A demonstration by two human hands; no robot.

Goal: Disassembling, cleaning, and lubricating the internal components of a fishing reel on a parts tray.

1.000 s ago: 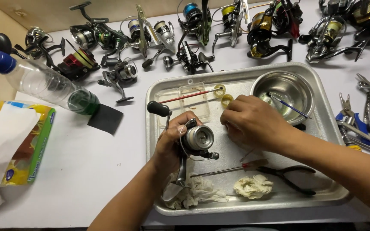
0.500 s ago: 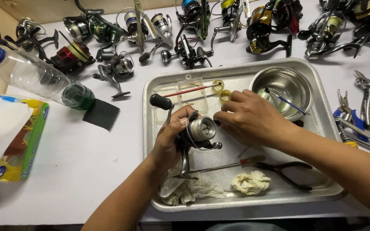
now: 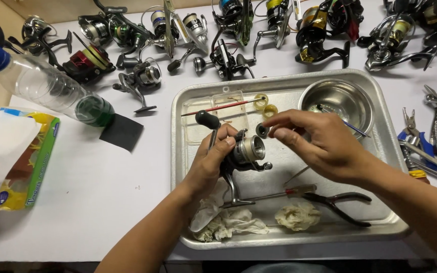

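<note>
My left hand [image 3: 209, 163] grips a silver and black spinning reel [image 3: 243, 150] over a metal tray [image 3: 188, 101]; the reel's black handle knob [image 3: 207, 120] points up and to the left. My right hand [image 3: 319, 144] pinches a small round dark part [image 3: 262, 131] between thumb and fingers, just above the reel's spool end and apart from it.
In the tray lie a steel bowl [image 3: 337, 101], a red-handled brush [image 3: 223, 106], yellow rings [image 3: 265, 103], black pliers [image 3: 339, 202], a screwdriver [image 3: 274, 194] and crumpled wipes [image 3: 228, 222]. Several reels [image 3: 142, 76] line the far edge. Plastic bottle [image 3: 46, 86], tissue box [image 3: 24, 162], hand tools [image 3: 435, 131].
My right hand has lifted away from the reel with the small round part pinched in its fingers. The reel has tilted a little in my left hand.
</note>
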